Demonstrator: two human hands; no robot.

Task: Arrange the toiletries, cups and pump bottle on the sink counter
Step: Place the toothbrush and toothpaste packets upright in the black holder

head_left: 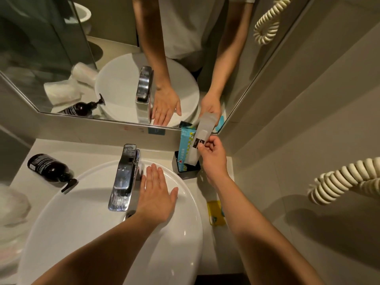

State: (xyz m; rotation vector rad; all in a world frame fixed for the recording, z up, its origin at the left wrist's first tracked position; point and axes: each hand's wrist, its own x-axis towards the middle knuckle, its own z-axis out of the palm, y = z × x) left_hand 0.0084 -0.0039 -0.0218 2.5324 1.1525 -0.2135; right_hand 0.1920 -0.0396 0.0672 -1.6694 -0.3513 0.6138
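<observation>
My right hand (213, 159) pinches a long frosted toiletry packet (198, 146) with a black label, its lower end inside a small black holder (186, 172) at the counter's back right. A teal packet (185, 149) stands in the same holder. My left hand (157, 192) lies flat and open on the white basin's (82, 223) far rim, right of the chrome tap (124, 177). A dark pump bottle (49, 169) lies on its side on the counter at the left. Wrapped cups (12, 204) sit blurred at the far left edge.
A yellow packet (214, 212) lies on the narrow counter strip right of the basin. A mirror (61, 58) rises behind the counter. A coiled cream cord (345, 179) hangs on the right wall. The basin fills most of the counter.
</observation>
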